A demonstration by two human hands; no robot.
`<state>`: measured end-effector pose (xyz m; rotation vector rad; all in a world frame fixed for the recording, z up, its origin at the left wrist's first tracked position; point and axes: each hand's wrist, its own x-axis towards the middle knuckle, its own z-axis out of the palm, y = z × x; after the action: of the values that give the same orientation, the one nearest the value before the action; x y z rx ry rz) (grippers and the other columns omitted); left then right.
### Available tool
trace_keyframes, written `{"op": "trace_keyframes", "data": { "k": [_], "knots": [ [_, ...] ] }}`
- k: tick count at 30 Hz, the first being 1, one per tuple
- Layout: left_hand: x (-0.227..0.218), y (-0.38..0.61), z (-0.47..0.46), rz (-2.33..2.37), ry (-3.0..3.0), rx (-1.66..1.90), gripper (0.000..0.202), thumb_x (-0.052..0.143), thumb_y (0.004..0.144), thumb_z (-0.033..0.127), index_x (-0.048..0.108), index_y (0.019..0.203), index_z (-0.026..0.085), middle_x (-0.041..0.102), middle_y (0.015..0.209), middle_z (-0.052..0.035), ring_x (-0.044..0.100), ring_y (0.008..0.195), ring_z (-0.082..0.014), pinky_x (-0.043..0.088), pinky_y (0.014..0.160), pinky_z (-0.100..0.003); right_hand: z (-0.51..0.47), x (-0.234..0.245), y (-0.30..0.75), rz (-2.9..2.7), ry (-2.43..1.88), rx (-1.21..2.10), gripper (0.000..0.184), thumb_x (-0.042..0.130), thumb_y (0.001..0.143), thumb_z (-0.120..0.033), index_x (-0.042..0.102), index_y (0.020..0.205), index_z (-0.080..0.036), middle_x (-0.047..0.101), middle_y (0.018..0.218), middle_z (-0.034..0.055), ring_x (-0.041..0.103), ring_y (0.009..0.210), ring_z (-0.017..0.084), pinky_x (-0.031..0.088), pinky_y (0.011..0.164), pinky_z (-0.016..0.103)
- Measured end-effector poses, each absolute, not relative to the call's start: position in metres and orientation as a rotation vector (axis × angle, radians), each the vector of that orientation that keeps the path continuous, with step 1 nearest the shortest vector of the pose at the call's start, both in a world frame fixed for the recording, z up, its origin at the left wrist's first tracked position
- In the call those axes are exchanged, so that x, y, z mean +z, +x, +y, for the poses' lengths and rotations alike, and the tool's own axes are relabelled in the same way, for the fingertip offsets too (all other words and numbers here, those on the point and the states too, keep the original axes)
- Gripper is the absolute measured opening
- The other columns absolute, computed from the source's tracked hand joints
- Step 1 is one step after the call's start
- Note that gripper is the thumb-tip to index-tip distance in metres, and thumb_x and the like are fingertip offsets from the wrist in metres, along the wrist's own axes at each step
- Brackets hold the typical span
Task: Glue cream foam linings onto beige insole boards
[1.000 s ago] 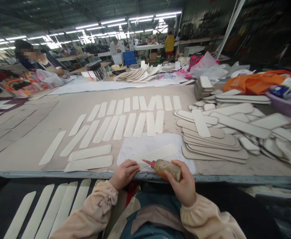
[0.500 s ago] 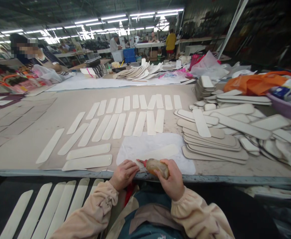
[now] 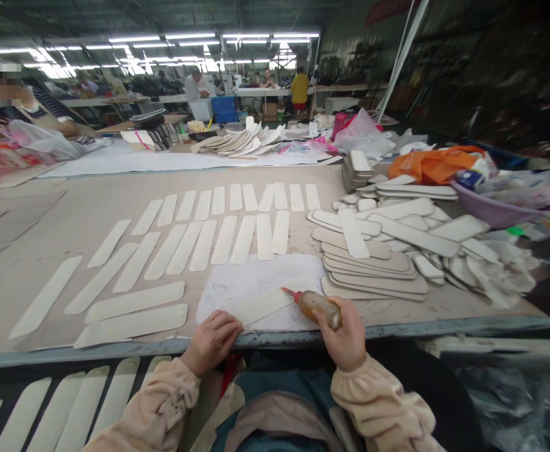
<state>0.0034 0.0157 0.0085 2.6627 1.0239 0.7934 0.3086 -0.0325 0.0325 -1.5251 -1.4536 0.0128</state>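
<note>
In my right hand (image 3: 345, 333) is a squeeze bottle (image 3: 321, 309) with a red nozzle and brownish contents, held tilted with the fingers wrapped round it. Its tip meets the right part of a pale, round-ended strip (image 3: 265, 306), which lies slantwise on a white sheet (image 3: 223, 279) at the table's front edge. My left hand (image 3: 215, 339) is closed, its fingertips pinching the strip's near left end. Whether glue or another liquid leaves the nozzle is too small to tell.
Rows of similar pale strips (image 3: 199, 245) lie on the table beyond and to the left. Stacked, dark-edged panels (image 3: 373, 276) stand close on the right, by a purple basin (image 3: 486, 210). More strips (image 3: 58, 408) rest lower left. A person (image 3: 44, 107) sits across, far left.
The bottle's tip has moved right, away from my left fingers and along the strip. The strip now shows more plainly between my hands. The whole view has turned slightly right.
</note>
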Motion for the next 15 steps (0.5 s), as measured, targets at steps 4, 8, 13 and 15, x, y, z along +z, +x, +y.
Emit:
{"op": "trace_keyframes", "data": {
  "k": [4,8,13,15],
  "knots": [
    [0.009,0.004,0.017,1.005,2.673,0.811,0.016,0.052,0.084,0.016,0.064,0.094,0.021,0.064,0.085,-0.0050,0.057,0.079,-0.0146,0.050,0.074,-0.030,-0.030,0.031,0.329,-1.388,-1.584,-0.095,0.026,0.058,0.082,-0.037,0.053,0.099,-0.019,0.058,0.089,0.0068,0.054,0.085,0.023,0.046,0.078,0.039],
    [0.010,0.004,0.017,0.990,2.679,0.819,0.016,0.053,0.083,0.016,0.064,0.094,0.020,0.064,0.084,-0.0053,0.058,0.079,-0.0147,0.050,0.074,-0.030,-0.029,0.030,0.340,-1.337,-1.636,-0.166,0.026,0.059,0.081,-0.037,0.054,0.099,-0.019,0.057,0.089,0.0059,0.054,0.084,0.022,0.045,0.079,0.037],
    [0.009,0.003,0.017,0.997,2.671,0.819,0.016,0.053,0.084,0.016,0.064,0.094,0.019,0.064,0.084,-0.0055,0.057,0.080,-0.0148,0.050,0.075,-0.030,-0.031,0.028,0.341,-1.357,-1.621,-0.219,0.028,0.061,0.080,-0.034,0.054,0.102,-0.018,0.057,0.090,0.0066,0.053,0.085,0.023,0.045,0.080,0.038],
    [0.008,0.003,0.016,1.010,2.658,0.822,0.016,0.053,0.083,0.016,0.064,0.094,0.019,0.064,0.084,-0.0055,0.057,0.080,-0.0148,0.050,0.075,-0.031,-0.033,0.031,0.337,-1.364,-1.602,-0.226,0.029,0.062,0.080,-0.033,0.054,0.103,-0.018,0.058,0.092,0.0072,0.053,0.086,0.023,0.045,0.080,0.039]
  ]
}}
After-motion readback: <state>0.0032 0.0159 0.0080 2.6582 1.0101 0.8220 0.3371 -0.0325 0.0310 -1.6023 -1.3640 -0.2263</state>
